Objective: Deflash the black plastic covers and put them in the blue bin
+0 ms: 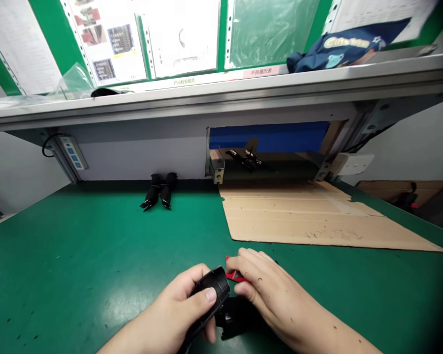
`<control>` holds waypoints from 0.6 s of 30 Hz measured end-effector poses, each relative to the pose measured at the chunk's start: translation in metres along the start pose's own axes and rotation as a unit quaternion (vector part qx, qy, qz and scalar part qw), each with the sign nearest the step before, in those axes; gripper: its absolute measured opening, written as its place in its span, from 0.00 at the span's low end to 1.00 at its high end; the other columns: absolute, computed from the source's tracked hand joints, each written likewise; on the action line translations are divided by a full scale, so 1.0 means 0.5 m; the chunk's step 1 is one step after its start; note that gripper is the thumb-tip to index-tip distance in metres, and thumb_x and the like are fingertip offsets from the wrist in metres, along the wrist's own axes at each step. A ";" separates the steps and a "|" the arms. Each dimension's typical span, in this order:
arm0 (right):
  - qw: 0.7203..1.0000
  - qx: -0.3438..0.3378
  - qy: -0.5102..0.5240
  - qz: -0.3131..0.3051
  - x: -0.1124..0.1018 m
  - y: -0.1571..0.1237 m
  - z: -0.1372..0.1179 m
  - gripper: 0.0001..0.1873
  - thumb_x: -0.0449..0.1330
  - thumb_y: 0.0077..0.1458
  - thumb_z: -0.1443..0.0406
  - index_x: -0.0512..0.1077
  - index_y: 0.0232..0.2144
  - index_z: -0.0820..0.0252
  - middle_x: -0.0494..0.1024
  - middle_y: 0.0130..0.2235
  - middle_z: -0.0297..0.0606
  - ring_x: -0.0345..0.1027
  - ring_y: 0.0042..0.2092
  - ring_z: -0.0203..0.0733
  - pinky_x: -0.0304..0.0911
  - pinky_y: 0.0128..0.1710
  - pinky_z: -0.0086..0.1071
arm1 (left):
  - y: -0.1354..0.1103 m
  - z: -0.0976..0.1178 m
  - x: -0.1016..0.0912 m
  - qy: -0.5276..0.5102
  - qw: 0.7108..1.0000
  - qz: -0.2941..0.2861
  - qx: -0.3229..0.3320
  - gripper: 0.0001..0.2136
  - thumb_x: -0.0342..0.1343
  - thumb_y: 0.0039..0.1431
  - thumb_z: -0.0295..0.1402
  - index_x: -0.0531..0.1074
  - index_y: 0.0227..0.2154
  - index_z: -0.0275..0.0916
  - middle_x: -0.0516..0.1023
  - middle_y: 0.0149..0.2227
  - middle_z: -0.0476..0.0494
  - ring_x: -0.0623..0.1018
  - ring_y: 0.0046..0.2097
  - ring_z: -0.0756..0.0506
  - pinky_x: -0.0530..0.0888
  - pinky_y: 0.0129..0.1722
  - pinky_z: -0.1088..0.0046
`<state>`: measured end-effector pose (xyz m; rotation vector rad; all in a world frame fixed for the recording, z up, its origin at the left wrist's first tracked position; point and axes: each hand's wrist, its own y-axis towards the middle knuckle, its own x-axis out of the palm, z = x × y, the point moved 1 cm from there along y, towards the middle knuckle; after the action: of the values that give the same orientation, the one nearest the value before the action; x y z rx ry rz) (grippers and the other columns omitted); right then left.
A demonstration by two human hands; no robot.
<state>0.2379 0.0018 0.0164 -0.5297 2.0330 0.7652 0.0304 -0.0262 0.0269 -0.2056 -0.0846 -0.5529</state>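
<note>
My left hand [180, 307] is wrapped round a black plastic part [211, 290] with a rounded end, thumb pressed on its top. My right hand [266, 290] lies just to its right, fingers curled and pinching a small red piece [232, 276] against the black part. More black plastic [236, 317] shows under both hands on the green mat [77, 255]. What the red piece is I cannot make out.
A flat sheet of cardboard [310, 216] lies at the right back. Two black clips [159, 192] rest near the back wall. An opening [269, 152] in the wall holds more black parts. A metal shelf [221, 93] with papers and a blue cloth [347, 44] runs overhead.
</note>
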 end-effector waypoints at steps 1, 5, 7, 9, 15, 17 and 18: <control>1.000 -0.008 -0.025 0.011 0.002 0.001 -0.004 0.25 0.34 0.70 0.49 0.64 0.45 0.54 0.66 0.37 0.38 0.58 0.36 0.47 0.55 0.36 0.38 | 0.001 -0.004 0.000 -0.031 0.999 -0.013 -0.005 0.14 0.51 0.61 0.45 0.63 0.34 0.37 0.68 0.21 0.51 0.65 0.23 0.52 0.61 0.27 0.76; 0.990 -0.008 -0.136 0.019 0.009 0.006 -0.021 0.15 0.51 0.67 0.52 0.66 0.41 0.56 0.65 0.35 0.37 0.57 0.35 0.47 0.51 0.33 0.37 | 0.004 -0.019 -0.005 -0.118 0.992 -0.040 -0.007 0.11 0.51 0.62 0.39 0.64 0.37 0.35 0.71 0.29 0.47 0.62 0.19 0.56 0.58 0.21 0.78; 0.983 0.000 -0.182 0.019 0.010 0.009 -0.027 0.14 0.63 0.60 0.55 0.66 0.37 0.57 0.64 0.34 0.35 0.56 0.34 0.46 0.49 0.32 0.35 | 0.003 -0.021 -0.008 -0.129 0.990 -0.052 -0.005 0.11 0.51 0.62 0.39 0.66 0.36 0.34 0.71 0.35 0.43 0.62 0.19 0.58 0.58 0.21 0.78; 0.976 0.005 -0.217 0.026 0.009 0.010 -0.030 0.17 0.69 0.54 0.55 0.67 0.34 0.57 0.64 0.33 0.35 0.56 0.33 0.46 0.47 0.31 0.35 | 0.001 -0.020 -0.009 -0.126 0.990 -0.062 -0.002 0.11 0.51 0.62 0.38 0.66 0.37 0.33 0.71 0.37 0.41 0.62 0.20 0.58 0.58 0.21 0.78; 0.967 -0.015 -0.252 0.045 0.010 0.009 -0.031 0.16 0.69 0.52 0.59 0.65 0.28 0.57 0.65 0.30 0.33 0.55 0.31 0.44 0.43 0.31 0.35 | -0.010 -0.003 -0.007 -0.060 0.997 -0.058 -0.001 0.11 0.51 0.63 0.39 0.66 0.37 0.34 0.70 0.36 0.44 0.62 0.21 0.57 0.55 0.22 0.77; 0.966 -0.019 -0.254 0.044 0.013 0.008 -0.031 0.14 0.69 0.51 0.64 0.65 0.28 0.57 0.67 0.30 0.33 0.55 0.31 0.44 0.42 0.30 0.36 | -0.015 0.003 -0.004 -0.018 0.999 -0.047 -0.006 0.12 0.51 0.62 0.41 0.66 0.36 0.35 0.69 0.35 0.45 0.61 0.22 0.56 0.55 0.23 0.77; 0.966 -0.021 -0.254 0.045 0.015 0.007 -0.030 0.13 0.68 0.50 0.67 0.65 0.28 0.57 0.67 0.30 0.33 0.55 0.31 0.44 0.42 0.30 0.36 | -0.017 0.005 -0.003 0.003 0.999 -0.040 -0.011 0.12 0.51 0.62 0.42 0.65 0.36 0.35 0.68 0.34 0.46 0.61 0.23 0.56 0.56 0.24 0.76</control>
<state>0.2232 -0.0066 0.0178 -0.2312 1.5721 0.8950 0.0246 -0.0322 0.0307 -0.2236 -0.0812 -0.6347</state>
